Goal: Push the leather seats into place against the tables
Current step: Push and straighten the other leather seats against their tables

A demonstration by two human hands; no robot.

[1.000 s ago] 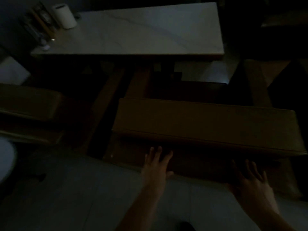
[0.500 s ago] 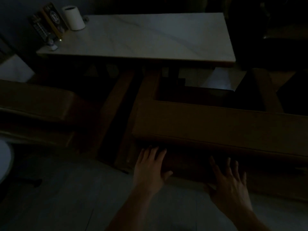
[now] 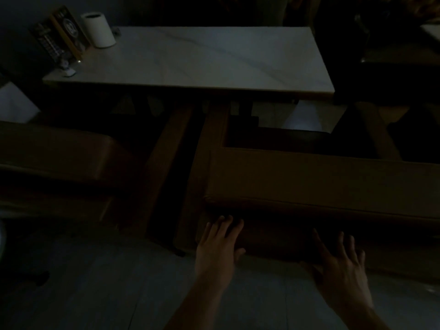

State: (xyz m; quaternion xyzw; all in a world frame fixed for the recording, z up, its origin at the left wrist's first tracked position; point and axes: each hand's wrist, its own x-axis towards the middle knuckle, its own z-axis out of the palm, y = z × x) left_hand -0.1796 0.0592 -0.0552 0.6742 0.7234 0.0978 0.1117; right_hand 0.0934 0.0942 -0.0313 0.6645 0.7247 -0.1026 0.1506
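The room is very dim. A long brown leather seat point(image 3: 321, 177) stands in front of me, its padded back running left to right, its near left corner by my hands. My left hand point(image 3: 217, 248) lies flat, fingers spread, against the lower back panel under the padded edge. My right hand point(image 3: 340, 263) presses the same panel further right, fingers apart too. Beyond the seat stands a white marble-topped table point(image 3: 202, 60).
A second brown leather seat point(image 3: 59, 151) stands at the left, with a dark gap between the two. A white paper roll point(image 3: 98, 29) and a menu holder point(image 3: 62, 34) stand on the table's far left corner. Pale floor tiles point(image 3: 95, 294) lie under me.
The view has shifted so that the seat and table sit further right and lower. Both hands have stayed spread on the seat's back panel, the right one now closer to the left.
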